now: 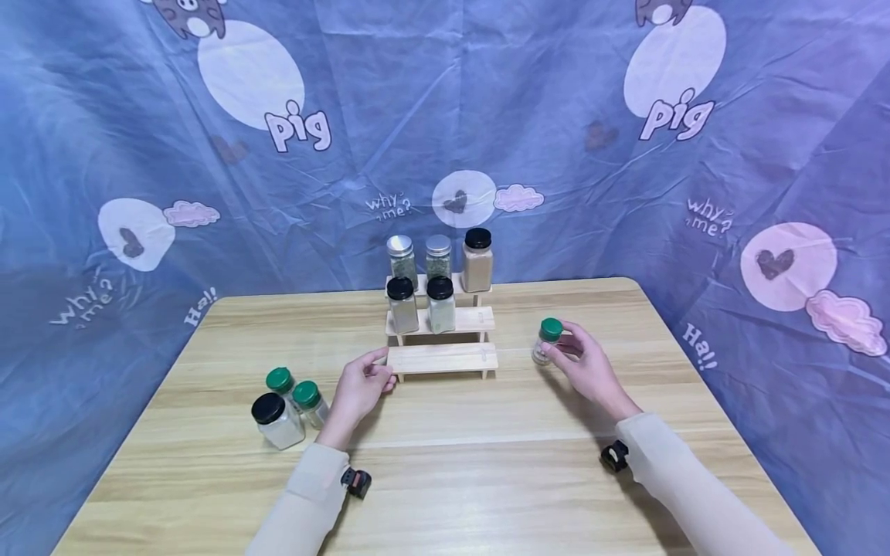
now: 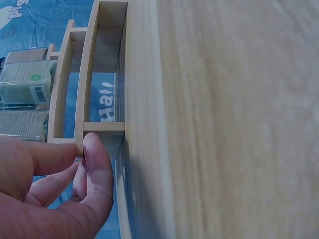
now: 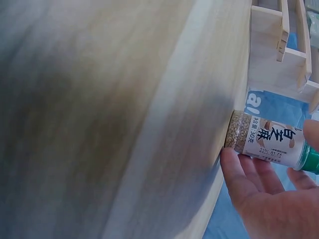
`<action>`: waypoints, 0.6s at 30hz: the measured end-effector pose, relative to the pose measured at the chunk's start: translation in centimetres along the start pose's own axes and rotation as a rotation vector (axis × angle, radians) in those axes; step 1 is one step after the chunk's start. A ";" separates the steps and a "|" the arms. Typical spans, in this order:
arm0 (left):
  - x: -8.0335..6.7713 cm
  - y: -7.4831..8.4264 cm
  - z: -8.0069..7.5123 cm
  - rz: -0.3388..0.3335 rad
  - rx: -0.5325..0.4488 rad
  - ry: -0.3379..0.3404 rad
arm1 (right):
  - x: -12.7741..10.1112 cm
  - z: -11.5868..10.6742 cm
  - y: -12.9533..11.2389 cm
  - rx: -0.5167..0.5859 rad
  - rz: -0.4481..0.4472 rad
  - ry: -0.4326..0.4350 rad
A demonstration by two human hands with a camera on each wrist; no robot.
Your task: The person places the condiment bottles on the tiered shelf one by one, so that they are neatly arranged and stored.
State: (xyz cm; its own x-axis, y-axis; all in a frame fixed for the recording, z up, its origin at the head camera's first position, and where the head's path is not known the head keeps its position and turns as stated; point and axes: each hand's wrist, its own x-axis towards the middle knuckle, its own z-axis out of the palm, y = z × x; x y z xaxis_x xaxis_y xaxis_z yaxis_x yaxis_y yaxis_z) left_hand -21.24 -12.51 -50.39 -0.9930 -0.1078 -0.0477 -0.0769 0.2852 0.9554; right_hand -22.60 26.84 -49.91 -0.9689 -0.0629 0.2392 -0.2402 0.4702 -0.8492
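A three-step wooden spice rack (image 1: 442, 360) stands near the back of the table. My left hand (image 1: 361, 388) pinches the left end of its lowest step between thumb and fingers; the left wrist view shows the thumb on the board's corner. To the right of the rack, my right hand (image 1: 585, 366) holds a small seasoning jar (image 1: 550, 330) with a green cap and pale seeds inside. In the right wrist view the jar (image 3: 271, 139) shows a white label, and its base is at the tabletop. Fingers lie along one side, the thumb near the cap.
Two silver-lidded jars (image 1: 438, 259) and a black-lidded jar (image 1: 477, 262) occupy the top step. Two black-lidded jars (image 1: 441, 309) stand on the middle step. At left, two green-capped jars (image 1: 311, 403) and a black-lidded jar (image 1: 280, 425) cluster together. A blue cloth (image 1: 334, 232) hangs behind.
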 end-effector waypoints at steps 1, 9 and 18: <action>0.0 0.0 0.0 -0.001 0.001 0.001 | 0.0 0.0 0.0 0.001 0.000 -0.001; 0.0 0.1 0.0 -0.014 0.001 0.006 | 0.2 0.6 -0.2 -0.029 -0.008 -0.010; 0.0 0.1 0.0 -0.015 -0.018 -0.006 | 1.7 1.6 -3.1 -0.007 -0.083 0.000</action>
State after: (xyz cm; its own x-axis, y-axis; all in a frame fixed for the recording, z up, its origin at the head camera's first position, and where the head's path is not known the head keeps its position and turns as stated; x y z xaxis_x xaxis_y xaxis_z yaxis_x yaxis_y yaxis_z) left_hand -21.22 -12.44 -50.27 -0.9923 -0.1065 -0.0636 -0.0901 0.2662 0.9597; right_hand -23.65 23.84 -47.68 -0.9458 -0.1018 0.3085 -0.3191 0.4696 -0.8232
